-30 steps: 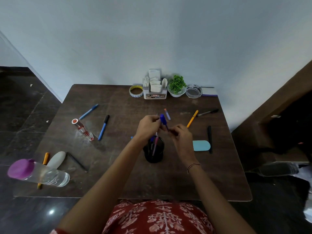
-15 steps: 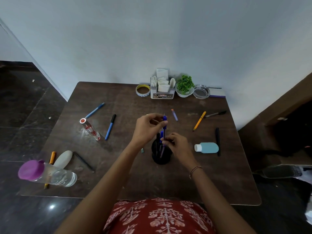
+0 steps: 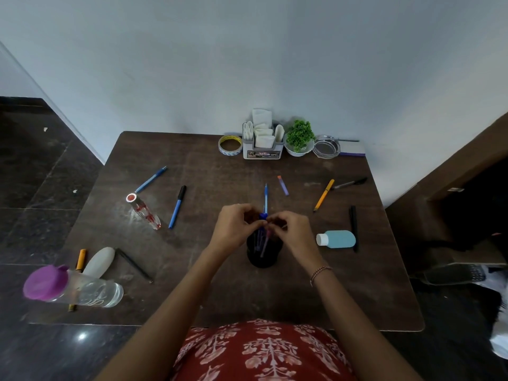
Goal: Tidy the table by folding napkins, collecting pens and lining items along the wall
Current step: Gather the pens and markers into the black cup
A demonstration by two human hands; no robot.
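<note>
Both hands meet over the black pen cup (image 3: pixel 264 257) at the middle of the brown table (image 3: pixel 247 298). The left hand (image 3: pixel 236 229) and right hand (image 3: pixel 295 233) have their fingertips drawn together on a blue pen (image 3: pixel 265 200), which stands upright above the cup, its tip pointing toward the far wall. Each hand pinches the pen's lower end; which one bears it cannot be told. Several pens already stand inside the cup.

Loose pens lie on the table: a blue pen with a black cap (image 3: pixel 177 207) left of centre, a light blue pen (image 3: pixel 151 179) farther left, an orange pen (image 3: pixel 324 194) and a black pen (image 3: pixel 349 183) to the right, a short purple pen (image 3: pixel 283 185) beyond the hands, a long black pen (image 3: pixel 353 226) at the right just beside a pale blue bottle (image 3: pixel 336 239), a dark pen (image 3: pixel 134 264) and an orange marker (image 3: pixel 80 259) at the near left.

Along the far wall stand a tape roll (image 3: pixel 230 145), a napkin holder (image 3: pixel 263 141) with white napkins, a small green plant (image 3: pixel 299 137) in a white bowl and a glass ashtray (image 3: pixel 326 146), close together in a row.

At the left, a clear bottle with a red cap (image 3: pixel 143 211) lies on its side; a white bottle (image 3: pixel 99 262) and a clear bottle with a purple lid (image 3: pixel 71 287) sit at the near left corner.
</note>
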